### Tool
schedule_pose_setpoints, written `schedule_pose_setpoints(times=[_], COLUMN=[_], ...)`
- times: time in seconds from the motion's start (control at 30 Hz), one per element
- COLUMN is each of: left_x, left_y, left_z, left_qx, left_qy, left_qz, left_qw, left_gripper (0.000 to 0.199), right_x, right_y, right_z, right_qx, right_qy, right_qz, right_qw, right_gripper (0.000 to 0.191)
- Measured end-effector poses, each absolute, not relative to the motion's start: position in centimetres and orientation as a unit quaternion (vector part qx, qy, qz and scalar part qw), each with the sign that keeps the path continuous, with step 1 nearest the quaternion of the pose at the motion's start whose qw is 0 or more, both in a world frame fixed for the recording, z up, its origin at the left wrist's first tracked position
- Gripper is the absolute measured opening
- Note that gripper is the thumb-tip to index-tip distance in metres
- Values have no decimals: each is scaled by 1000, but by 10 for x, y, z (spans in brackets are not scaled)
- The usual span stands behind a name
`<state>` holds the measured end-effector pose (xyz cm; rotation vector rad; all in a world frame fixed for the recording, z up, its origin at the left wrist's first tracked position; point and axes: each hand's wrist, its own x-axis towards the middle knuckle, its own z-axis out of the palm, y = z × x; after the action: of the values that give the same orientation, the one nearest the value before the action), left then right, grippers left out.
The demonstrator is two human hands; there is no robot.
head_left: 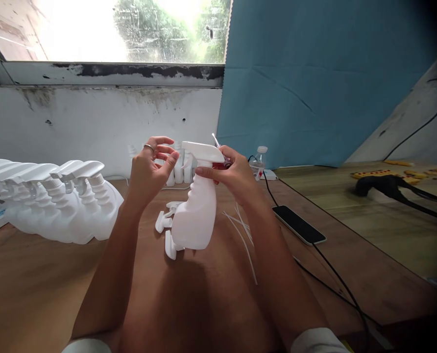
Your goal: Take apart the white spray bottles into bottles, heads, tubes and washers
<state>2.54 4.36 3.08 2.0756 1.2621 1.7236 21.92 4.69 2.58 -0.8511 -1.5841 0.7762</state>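
Observation:
A white spray bottle (195, 218) with its trigger head on hangs above the brown table, slightly tilted. My right hand (231, 174) grips it at the neck, just under the back of the head. To the left of the trigger head, my left hand (154, 166) is raised with its fingers apart and holds nothing; a ring shows on one finger. Loose white spray heads (163, 222) lie on the table (141, 304) behind and left of the bottle. Thin white tubes (246, 240) lie to its right, partly behind my right forearm.
Several white spray bottles (67, 208) with heads stand in rows at the left. More white bottles (180, 171) are by the wall. A clear bottle (260, 159) stands at the back right. A phone (299, 224) with a black cable lies on the right.

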Motion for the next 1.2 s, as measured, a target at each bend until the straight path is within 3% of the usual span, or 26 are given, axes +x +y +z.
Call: schedule_pose_setpoints(times=[1.2], left_x=[24], left_y=[41], left_z=[32], left_qx=[695], left_qy=[433], left_qz=[570], left_qw=[60], left_gripper=[27], right_x=[222], right_y=[46], right_z=[24], right_qx=[-355], right_qy=[-681], right_qz=[325], right_qw=[551], right_gripper=[38])
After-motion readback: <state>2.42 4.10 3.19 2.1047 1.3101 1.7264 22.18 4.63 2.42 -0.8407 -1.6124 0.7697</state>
